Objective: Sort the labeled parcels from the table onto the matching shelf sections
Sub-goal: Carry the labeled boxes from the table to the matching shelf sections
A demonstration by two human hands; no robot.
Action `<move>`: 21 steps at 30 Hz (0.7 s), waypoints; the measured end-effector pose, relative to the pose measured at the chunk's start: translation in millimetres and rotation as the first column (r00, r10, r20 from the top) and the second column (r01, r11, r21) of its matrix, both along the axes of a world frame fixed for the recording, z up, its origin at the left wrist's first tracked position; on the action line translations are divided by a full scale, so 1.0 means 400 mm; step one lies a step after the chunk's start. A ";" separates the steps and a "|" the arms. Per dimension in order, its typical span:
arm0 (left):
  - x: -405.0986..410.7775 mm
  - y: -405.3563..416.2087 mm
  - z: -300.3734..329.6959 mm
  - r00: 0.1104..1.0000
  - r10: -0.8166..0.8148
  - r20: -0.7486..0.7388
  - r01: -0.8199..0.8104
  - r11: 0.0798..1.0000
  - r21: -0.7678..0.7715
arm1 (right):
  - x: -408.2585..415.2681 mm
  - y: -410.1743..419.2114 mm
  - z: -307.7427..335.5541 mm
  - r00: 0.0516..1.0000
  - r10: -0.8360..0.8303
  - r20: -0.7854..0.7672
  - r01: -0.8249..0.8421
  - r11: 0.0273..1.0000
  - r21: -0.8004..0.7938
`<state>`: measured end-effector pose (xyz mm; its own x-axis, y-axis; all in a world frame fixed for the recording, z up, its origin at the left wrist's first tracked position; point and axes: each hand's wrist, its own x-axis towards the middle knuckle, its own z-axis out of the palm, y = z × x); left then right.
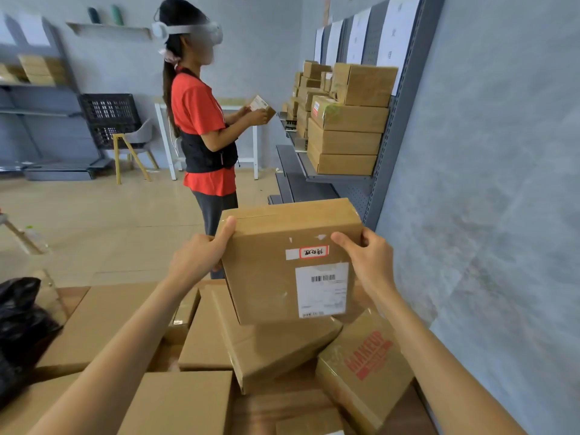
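A: What have the hands got?

B: Both grip one cardboard parcel [282, 262], lifted clear above the pile. The left hand [196, 257] clasps its left edge, thumb laid along the top corner, fingers hidden behind. The right hand [372, 262] holds the right edge, thumb on the face, fingers curled round the side.

A: Any label?

B: A white shipping label [321, 290] with a barcode on the face, and above it a red-bordered sticker [314, 252] with handwriting too small to read.

A: And underneath?

B: More cardboard boxes crowd the table [398, 406]; one at the right carries red print reading MAKEUP [368, 356]. A black plastic bag [22, 321] lies at the left edge.

A: The shelves?

B: A grey shelf unit [405, 98] stands along the right wall, stacked with brown parcels [345, 133], paper sheets hung above them. Another person in a red shirt [201, 114], wearing a headset, stands facing it, holding a small box [262, 106].
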<state>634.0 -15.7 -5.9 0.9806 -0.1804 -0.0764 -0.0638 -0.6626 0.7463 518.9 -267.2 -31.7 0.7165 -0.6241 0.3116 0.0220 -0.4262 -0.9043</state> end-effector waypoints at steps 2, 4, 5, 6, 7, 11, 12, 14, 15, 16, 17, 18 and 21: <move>-0.009 -0.001 0.004 0.999 -0.043 -0.022 0.043 0.999 0.009 | 0.005 -0.013 0.012 0.999 -0.040 0.001 0.040 0.999 0.001; -0.022 -0.004 0.007 0.994 -0.102 -0.047 0.104 0.993 0.056 | 0.011 -0.026 0.022 0.997 -0.073 -0.012 0.072 0.997 -0.014; -0.025 -0.005 0.004 0.991 -0.125 -0.051 0.130 0.987 0.098 | 0.014 -0.032 0.026 0.997 -0.074 -0.024 0.073 0.997 -0.024; -0.029 -0.004 0.002 0.989 -0.143 -0.038 0.147 0.980 0.137 | 0.015 -0.036 0.029 0.997 -0.066 -0.034 0.064 0.997 -0.038; -0.031 -0.002 0.001 0.988 -0.153 0.005 0.150 0.975 0.166 | 0.017 -0.042 0.032 0.998 -0.051 -0.043 0.049 0.997 -0.055; -0.036 -0.005 0.018 0.947 -0.223 0.231 0.192 0.970 0.148 | 0.021 -0.039 0.066 0.996 0.041 -0.073 -0.053 0.984 -0.171; -0.038 -0.017 0.026 0.923 -0.287 0.255 0.257 0.955 0.146 | 0.024 -0.032 0.080 0.994 0.076 -0.080 -0.091 0.974 -0.206; -0.039 -0.053 0.031 0.881 -0.419 0.221 0.386 0.905 0.179 | 0.030 -0.012 0.102 0.985 0.149 -0.086 -0.167 0.952 -0.257; -0.034 -0.070 0.025 0.867 -0.463 0.185 0.434 0.883 0.177 | 0.033 -0.002 0.112 0.981 0.173 -0.086 -0.191 0.943 -0.274; -0.031 -0.085 0.017 0.862 -0.485 0.148 0.465 0.873 0.151 | 0.035 0.005 0.116 0.979 0.186 -0.088 -0.204 0.936 -0.288; -0.028 -0.096 0.006 0.866 -0.483 0.127 0.472 0.875 0.109 | 0.036 0.010 0.118 0.978 0.191 -0.089 -0.209 0.932 -0.296; -0.025 -0.104 -0.005 0.877 -0.464 0.124 0.459 0.886 0.068 | 0.036 0.012 0.119 0.977 0.192 -0.089 -0.210 0.931 -0.297; -0.017 -0.115 -0.036 0.899 -0.409 0.158 0.414 0.910 -0.003 | 0.041 0.008 0.113 0.973 0.210 -0.096 -0.229 0.936 -0.268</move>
<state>627.0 -61.8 -20.2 0.8175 -0.5703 0.0804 -0.4385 -0.5258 0.7289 535.1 -263.9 13.6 0.8503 -0.3454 0.3971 0.0887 -0.6497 -0.7550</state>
